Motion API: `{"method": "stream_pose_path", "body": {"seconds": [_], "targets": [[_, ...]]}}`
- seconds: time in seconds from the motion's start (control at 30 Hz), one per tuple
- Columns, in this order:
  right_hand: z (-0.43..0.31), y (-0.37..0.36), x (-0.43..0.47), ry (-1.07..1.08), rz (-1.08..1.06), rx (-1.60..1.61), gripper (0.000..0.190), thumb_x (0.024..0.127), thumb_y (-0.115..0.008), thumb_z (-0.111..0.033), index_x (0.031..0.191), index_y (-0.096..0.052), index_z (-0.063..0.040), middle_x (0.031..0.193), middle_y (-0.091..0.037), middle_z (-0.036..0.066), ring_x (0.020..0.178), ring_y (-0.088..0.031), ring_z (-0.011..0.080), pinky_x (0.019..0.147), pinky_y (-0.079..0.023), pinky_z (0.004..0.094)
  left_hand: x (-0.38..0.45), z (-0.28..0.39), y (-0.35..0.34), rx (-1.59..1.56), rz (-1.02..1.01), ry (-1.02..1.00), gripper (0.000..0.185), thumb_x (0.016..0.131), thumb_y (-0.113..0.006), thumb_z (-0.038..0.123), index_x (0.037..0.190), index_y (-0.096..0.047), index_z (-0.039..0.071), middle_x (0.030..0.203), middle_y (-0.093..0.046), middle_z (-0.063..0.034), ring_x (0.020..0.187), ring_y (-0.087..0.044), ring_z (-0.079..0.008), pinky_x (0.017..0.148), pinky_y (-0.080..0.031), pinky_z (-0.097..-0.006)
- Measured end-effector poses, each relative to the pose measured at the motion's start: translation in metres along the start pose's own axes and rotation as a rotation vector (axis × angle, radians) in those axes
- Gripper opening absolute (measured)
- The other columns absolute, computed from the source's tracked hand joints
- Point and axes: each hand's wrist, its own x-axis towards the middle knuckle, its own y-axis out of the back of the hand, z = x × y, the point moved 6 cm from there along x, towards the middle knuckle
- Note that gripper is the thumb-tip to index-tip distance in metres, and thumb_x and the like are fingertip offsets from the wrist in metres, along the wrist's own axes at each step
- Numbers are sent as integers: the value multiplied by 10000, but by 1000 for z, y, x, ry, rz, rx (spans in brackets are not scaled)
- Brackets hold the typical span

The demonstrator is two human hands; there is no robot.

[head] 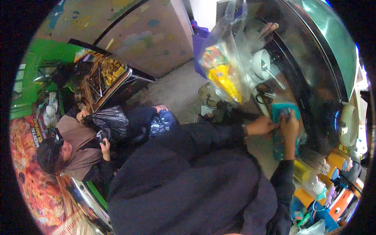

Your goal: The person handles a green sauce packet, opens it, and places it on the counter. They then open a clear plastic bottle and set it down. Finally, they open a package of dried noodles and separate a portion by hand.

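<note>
My left hand (262, 125) reaches in from the left at the counter, fingers drawn together close to my right hand. My right hand (290, 124) is closed on a small dark grey object (284, 114), blurred and partly covered by the fingers. Under and behind both hands lies a teal plastic item (283, 106), perhaps a bag or a tray. Whether my left fingers pinch anything cannot be made out. Just beyond are black-handled scissors (263, 95) and a white bowl (260, 63) holding a metal spoon (273, 75).
A clear plastic bag (235, 55) with a yellow packet (221, 77) hangs ahead. Bottles (307, 177) crowd the right. At left, another person (79, 147) holds a black plastic bag (110, 119) beside a food tray (113, 72). A dark ledge (311, 97) curves along the right.
</note>
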Motion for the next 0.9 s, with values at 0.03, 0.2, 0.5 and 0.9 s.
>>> {"method": "stream_pose_path", "body": {"seconds": [0.03,0.2,0.5,0.9], "targets": [[2,0,1,-53,5,-42,329,824,-672,-180,1058,-555,21,884,-643,235,781,-617,422,652,-482,466,0,-1,-3,-54,-32,5,492,929,-524,436,802,-660,-20,710,-652,-179,602,-642,-276,589,-497,-420],[-2,0,5,20,92,-16,335,821,-670,-208,1053,-570,12,856,-640,236,744,-613,414,638,-480,463,-1,-6,-15,-224,-102,115,360,945,-501,343,920,-658,20,762,-676,-166,659,-660,-306,640,-525,-425],[-11,7,16,-199,148,-68,325,822,-664,-246,1041,-567,-26,867,-660,200,809,-634,391,702,-491,475,-10,8,-4,-269,-85,290,371,956,-540,310,890,-622,-45,792,-666,-125,659,-692,-226,510,-572,-324],[23,14,0,-317,253,-77,269,800,-662,-217,971,-577,-28,858,-654,218,806,-628,406,678,-477,491,-10,11,-6,-310,-85,280,432,955,-529,366,878,-592,-54,792,-665,-156,674,-699,-245,523,-549,-317]]}}
